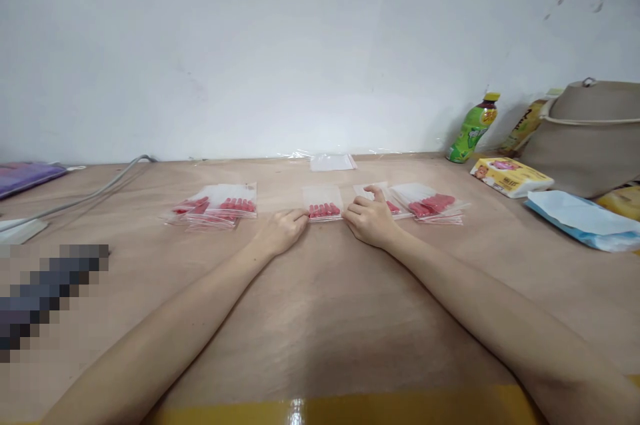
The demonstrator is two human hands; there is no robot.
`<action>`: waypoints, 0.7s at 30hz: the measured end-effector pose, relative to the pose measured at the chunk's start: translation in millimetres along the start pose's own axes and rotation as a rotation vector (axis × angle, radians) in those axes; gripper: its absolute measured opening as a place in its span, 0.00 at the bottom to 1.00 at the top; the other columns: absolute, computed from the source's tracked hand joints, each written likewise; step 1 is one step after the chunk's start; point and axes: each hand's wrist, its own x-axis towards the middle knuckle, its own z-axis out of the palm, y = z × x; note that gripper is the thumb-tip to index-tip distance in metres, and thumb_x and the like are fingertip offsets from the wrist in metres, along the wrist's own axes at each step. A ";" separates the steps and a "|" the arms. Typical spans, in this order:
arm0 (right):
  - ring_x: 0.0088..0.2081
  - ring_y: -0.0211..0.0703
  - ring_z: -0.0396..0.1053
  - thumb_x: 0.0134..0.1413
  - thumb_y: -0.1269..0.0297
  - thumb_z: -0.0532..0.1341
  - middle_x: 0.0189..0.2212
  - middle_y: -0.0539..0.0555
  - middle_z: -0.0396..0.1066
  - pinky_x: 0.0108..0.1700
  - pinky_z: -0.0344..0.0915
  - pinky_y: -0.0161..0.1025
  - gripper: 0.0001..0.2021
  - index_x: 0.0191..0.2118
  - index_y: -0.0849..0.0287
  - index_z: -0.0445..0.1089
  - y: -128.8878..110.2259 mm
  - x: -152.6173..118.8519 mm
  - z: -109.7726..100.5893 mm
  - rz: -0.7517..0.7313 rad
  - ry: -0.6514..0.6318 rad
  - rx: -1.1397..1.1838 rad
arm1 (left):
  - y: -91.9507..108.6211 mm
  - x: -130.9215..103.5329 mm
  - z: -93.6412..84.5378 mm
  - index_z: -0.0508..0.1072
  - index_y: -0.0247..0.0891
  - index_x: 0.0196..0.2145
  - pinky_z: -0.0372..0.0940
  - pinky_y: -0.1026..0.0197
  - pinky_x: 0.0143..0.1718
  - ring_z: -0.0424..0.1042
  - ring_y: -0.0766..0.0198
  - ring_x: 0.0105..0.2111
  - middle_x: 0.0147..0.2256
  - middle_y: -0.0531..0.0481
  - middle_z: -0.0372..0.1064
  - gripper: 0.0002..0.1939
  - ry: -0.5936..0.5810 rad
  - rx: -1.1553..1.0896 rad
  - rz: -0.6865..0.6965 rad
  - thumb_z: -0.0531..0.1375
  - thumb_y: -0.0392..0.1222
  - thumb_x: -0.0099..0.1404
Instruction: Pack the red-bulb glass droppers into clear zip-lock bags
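Note:
A small clear zip bag (321,204) with a row of red pieces along its lower edge lies flat between my hands. My left hand (286,230) pinches its lower left corner, fingers closed. At the lower right corner, the curled fingers of my right hand (371,217) grip the same bag, with the index finger bent upward. Just behind that hand, another zip bag (397,206) with red pieces is partly covered. Piles of similar filled bags lie on both sides, a left pile (220,205) and a right pile (431,204). What the red pieces are is too small to tell.
Flat clear bags (333,162) lie near the wall. At right stand a green bottle (474,128), a yellow tissue pack (511,176), a blue-and-white packet (583,218) and a grey bag (585,138). A grey cable (107,184) and a purple pouch (30,177) are at left.

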 end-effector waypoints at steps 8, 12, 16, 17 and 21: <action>0.32 0.38 0.60 0.54 0.70 0.53 0.24 0.50 0.71 0.51 0.41 0.51 0.09 0.28 0.58 0.69 -3.1 2.2 1.8 -0.002 0.068 0.007 | 1.5 1.1 -0.3 0.71 0.34 0.34 0.68 0.62 0.35 0.73 0.62 0.32 0.35 0.46 0.73 0.10 0.044 0.008 0.028 0.50 0.33 0.66; 0.31 0.37 0.59 0.55 0.70 0.52 0.23 0.49 0.70 0.51 0.42 0.49 0.10 0.29 0.57 0.70 -16.8 15.0 8.8 -0.048 0.113 0.028 | 2.5 1.7 3.9 0.71 0.33 0.37 0.69 0.61 0.37 0.73 0.62 0.35 0.38 0.45 0.72 0.11 0.075 -0.007 0.041 0.48 0.34 0.67; 0.30 0.36 0.59 0.56 0.71 0.51 0.24 0.49 0.70 0.50 0.42 0.48 0.12 0.27 0.58 0.70 -28.0 25.9 13.6 -0.070 0.114 0.045 | 3.3 2.6 4.8 0.71 0.33 0.38 0.68 0.61 0.39 0.72 0.62 0.37 0.40 0.45 0.71 0.13 0.070 -0.022 0.066 0.47 0.34 0.68; 0.30 0.36 0.59 0.56 0.71 0.51 0.25 0.49 0.71 0.50 0.42 0.48 0.13 0.27 0.58 0.70 -29.1 27.0 13.5 -0.076 0.111 0.045 | 3.7 2.9 4.3 0.71 0.33 0.38 0.68 0.62 0.39 0.72 0.63 0.37 0.41 0.45 0.71 0.13 0.065 -0.024 0.073 0.47 0.34 0.68; 0.30 0.35 0.58 0.57 0.72 0.49 0.26 0.49 0.70 0.51 0.42 0.46 0.15 0.26 0.57 0.70 -29.3 27.3 10.9 -0.108 0.076 0.034 | 6.0 4.9 1.4 0.71 0.33 0.38 0.68 0.61 0.39 0.72 0.63 0.37 0.40 0.45 0.71 0.13 0.042 -0.019 0.076 0.46 0.33 0.68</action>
